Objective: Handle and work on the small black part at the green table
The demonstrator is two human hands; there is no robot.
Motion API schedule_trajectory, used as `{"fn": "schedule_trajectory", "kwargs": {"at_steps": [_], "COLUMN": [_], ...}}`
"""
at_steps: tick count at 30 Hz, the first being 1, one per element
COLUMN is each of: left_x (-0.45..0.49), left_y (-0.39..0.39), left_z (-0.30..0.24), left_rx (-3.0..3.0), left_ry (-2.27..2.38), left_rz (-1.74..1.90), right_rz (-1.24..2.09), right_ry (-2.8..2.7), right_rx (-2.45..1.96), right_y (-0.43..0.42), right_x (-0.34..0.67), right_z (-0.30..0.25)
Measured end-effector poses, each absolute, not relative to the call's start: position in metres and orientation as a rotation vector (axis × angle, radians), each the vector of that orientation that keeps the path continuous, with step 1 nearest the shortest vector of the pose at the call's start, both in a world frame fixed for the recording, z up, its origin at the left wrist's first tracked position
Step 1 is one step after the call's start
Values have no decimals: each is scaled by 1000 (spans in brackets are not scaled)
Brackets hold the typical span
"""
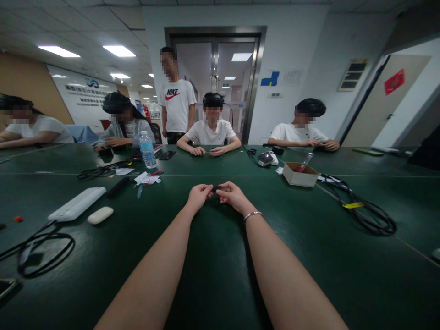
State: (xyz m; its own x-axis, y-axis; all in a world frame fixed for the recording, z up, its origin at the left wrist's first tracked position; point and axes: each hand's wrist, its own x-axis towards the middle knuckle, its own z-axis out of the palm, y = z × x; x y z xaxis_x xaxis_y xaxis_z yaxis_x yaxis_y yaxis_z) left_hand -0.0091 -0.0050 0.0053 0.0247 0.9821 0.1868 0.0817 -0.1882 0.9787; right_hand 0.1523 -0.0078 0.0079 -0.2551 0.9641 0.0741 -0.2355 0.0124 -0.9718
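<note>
Both of my arms reach forward over a dark green table (213, 256). A small black object (216, 188) sits between my two hands; its kind is too small to make out. My left hand (200, 197) pinches its left end between thumb and fingers. On the other end, my right hand (233, 196) closes with thumb and forefinger, a silver bracelet around that wrist. My fingers cover much of the object.
Left of my arms lie a white power bank (77, 204), a white earbud case (100, 215) and coiled black cable (48, 247). A water bottle (147, 151) stands farther back. To the right are an open box (299, 175) and more cable (371, 215). Several people are opposite.
</note>
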Motion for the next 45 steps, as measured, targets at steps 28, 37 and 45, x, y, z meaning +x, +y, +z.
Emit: {"fn": "schedule_trajectory", "kwargs": {"at_steps": [28, 37, 45], "left_x": [-11, -11, -10], "left_y": [-5, -7, -12], "left_z": [6, 9, 11], "left_rx": [1518, 1524, 1507], "left_ry": [1269, 1179, 1041], "left_rz": [1239, 1219, 1242], "right_rz": [1543, 1530, 1482], "right_ry": [-1243, -1235, -1207], "right_rx": [-799, -895, -1024], "right_y": [-14, -14, -11], "right_x": [154, 151, 148], "right_z": [14, 18, 21]}}
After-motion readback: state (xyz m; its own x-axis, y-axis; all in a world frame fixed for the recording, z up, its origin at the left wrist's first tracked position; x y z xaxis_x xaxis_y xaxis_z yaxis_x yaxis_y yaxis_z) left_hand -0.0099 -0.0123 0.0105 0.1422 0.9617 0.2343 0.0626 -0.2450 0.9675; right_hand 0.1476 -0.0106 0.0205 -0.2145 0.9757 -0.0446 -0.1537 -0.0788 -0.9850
